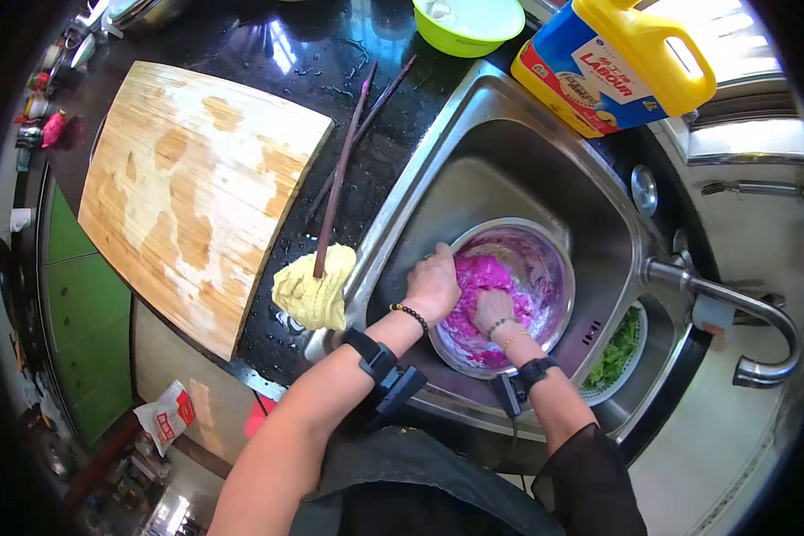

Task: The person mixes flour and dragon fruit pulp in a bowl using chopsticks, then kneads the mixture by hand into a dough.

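Note:
A metal bowl (565,268) with bright pink dough (482,275) sits in the steel sink. My left hand (433,286) is closed on the bowl's left rim. Inside the bowl, my right hand (493,311) presses into the dough, its fingers curled and partly buried. Pink and whitish smears coat the bowl's inner wall. On the counter left of the sink lies a lump of yellow dough (308,295), with the end of one dark chopstick (338,188) resting on it. A second chopstick lies crossed beside the first.
A wooden board (196,179) with damp patches lies at the left. Behind the sink stand a yellow-and-blue jug (612,67) and a green basin (469,31). The faucet (741,304) reaches over the right side, near a basket of leafy greens (616,357) in the smaller basin.

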Available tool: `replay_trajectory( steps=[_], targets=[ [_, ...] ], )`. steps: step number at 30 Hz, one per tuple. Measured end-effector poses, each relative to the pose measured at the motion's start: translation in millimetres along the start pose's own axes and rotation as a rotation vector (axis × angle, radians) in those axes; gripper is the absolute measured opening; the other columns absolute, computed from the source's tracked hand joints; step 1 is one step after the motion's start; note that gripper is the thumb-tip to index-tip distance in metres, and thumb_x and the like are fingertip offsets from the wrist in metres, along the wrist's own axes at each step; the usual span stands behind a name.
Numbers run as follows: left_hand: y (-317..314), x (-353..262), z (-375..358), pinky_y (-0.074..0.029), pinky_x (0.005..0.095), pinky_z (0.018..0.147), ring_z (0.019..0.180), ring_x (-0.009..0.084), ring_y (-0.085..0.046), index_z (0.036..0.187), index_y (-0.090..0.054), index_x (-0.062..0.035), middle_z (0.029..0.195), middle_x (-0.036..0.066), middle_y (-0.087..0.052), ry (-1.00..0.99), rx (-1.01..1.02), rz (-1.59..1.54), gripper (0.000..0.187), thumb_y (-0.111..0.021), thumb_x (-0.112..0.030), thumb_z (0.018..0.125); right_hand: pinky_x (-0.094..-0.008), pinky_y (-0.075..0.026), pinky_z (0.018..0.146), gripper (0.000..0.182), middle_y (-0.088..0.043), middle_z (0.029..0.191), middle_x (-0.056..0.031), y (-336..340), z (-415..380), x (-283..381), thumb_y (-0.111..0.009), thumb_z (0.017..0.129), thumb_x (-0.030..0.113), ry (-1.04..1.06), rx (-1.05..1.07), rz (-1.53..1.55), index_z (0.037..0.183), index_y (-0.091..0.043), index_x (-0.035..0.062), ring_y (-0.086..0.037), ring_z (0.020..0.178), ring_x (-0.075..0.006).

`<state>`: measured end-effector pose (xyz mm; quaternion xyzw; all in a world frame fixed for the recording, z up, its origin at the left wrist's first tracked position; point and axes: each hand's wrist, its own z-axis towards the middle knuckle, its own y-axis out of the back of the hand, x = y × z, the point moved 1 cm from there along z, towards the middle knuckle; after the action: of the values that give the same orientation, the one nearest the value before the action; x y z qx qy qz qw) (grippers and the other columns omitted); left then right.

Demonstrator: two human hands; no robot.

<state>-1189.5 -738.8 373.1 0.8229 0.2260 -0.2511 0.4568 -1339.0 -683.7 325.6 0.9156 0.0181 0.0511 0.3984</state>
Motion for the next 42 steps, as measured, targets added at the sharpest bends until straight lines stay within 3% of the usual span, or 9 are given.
replay_trajectory(
  steps=[4,6,14,17,20,27,32,34,42],
  targets=[
    [1,-1,2,-0.047,0.0500,0.076,0.083,0.0444,-0.059,0.092,-0.043,0.0044,0.083,0.030,-0.059,0.015,0.008,0.005,0.023,-0.053,-0.001,0.071,-0.0412,-0.049,0.079,0.045,-0.063,0.090,-0.0220,-4,-41,-18,-0.061,0.076,0.025,0.059,0.054,0.186,0.114,-0.052,0.0032,-0.061,0.089,-0.0344],
    [1,-2,2,-0.047,0.0504,0.077,0.083,0.0450,-0.058,0.092,-0.043,0.0046,0.083,0.030,-0.059,0.017,0.032,0.005,0.023,-0.053,-0.001,0.072,-0.0415,-0.043,0.090,0.062,-0.056,0.107,-0.0250,1,-68,-31,-0.063,0.077,0.032,0.374,-0.225,0.347,0.127,-0.040,0.0039,-0.053,0.104,-0.0361],
    [-1,-2,6,-0.050,0.0450,0.073,0.082,0.0393,-0.061,0.091,-0.044,0.0021,0.085,0.026,-0.060,0.004,0.040,0.067,0.024,-0.055,-0.001,0.071,-0.0396,-0.040,0.095,0.086,-0.047,0.126,-0.0202,51,6,-58,-0.065,0.066,0.059,0.115,-0.274,0.138,0.128,-0.041,0.0049,-0.045,0.117,-0.0334],
    [-1,1,8,-0.051,0.0455,0.072,0.080,0.0398,-0.061,0.091,-0.043,0.0021,0.083,0.025,-0.060,0.002,0.036,0.076,0.023,-0.054,0.000,0.070,-0.0385,-0.042,0.093,0.088,-0.053,0.119,-0.0208,47,59,-33,-0.062,0.061,0.068,0.064,-0.031,0.211,0.121,-0.050,0.0043,-0.052,0.110,-0.0317],
    [-3,-1,5,-0.048,0.0501,0.072,0.077,0.0443,-0.059,0.088,-0.042,0.0025,0.077,0.029,-0.059,-0.045,-0.039,0.009,0.018,-0.052,0.000,0.072,-0.0394,-0.047,0.086,0.066,-0.062,0.103,-0.0191,38,66,-10,-0.062,0.063,0.061,-0.045,0.151,0.111,0.098,-0.065,0.0055,-0.060,0.097,-0.0313],
    [-7,0,5,-0.048,0.0498,0.069,0.075,0.0441,-0.059,0.086,-0.043,0.0025,0.076,0.029,-0.059,-0.061,-0.080,-0.028,0.016,-0.052,-0.001,0.073,-0.0443,-0.044,0.087,0.053,-0.064,0.100,-0.0168,32,48,26,-0.065,0.064,0.050,0.264,0.340,0.007,0.092,-0.067,0.0053,-0.061,0.095,-0.0297],
    [-10,6,8,-0.047,0.0506,0.067,0.072,0.0444,-0.059,0.084,-0.044,0.0024,0.071,0.029,-0.058,-0.092,-0.095,0.006,0.012,-0.051,-0.004,0.076,-0.0485,-0.037,0.090,0.048,-0.065,0.088,-0.0085,35,-22,13,-0.067,0.062,0.055,0.376,0.137,-0.134,0.084,-0.069,0.0125,-0.057,0.095,-0.0265],
    [-11,5,8,-0.046,0.0506,0.067,0.072,0.0445,-0.058,0.085,-0.044,0.0026,0.071,0.029,-0.058,-0.107,-0.100,0.015,0.011,-0.049,-0.004,0.078,-0.0426,-0.038,0.083,0.038,-0.062,0.083,-0.0020,35,-45,-10,-0.066,0.059,0.050,0.411,-0.092,0.064,0.076,-0.068,0.0159,-0.053,0.087,-0.0225],
    [-4,-1,8,-0.050,0.0465,0.072,0.080,0.0410,-0.061,0.090,-0.046,0.0021,0.084,0.026,-0.060,-0.033,0.020,0.056,0.021,-0.055,-0.001,0.071,-0.0462,-0.037,0.080,0.019,-0.059,0.066,-0.0031,21,-85,-63,-0.063,0.061,0.034,0.212,-0.311,-0.010,0.061,-0.065,0.0150,-0.053,0.084,-0.0227]
  ],
)
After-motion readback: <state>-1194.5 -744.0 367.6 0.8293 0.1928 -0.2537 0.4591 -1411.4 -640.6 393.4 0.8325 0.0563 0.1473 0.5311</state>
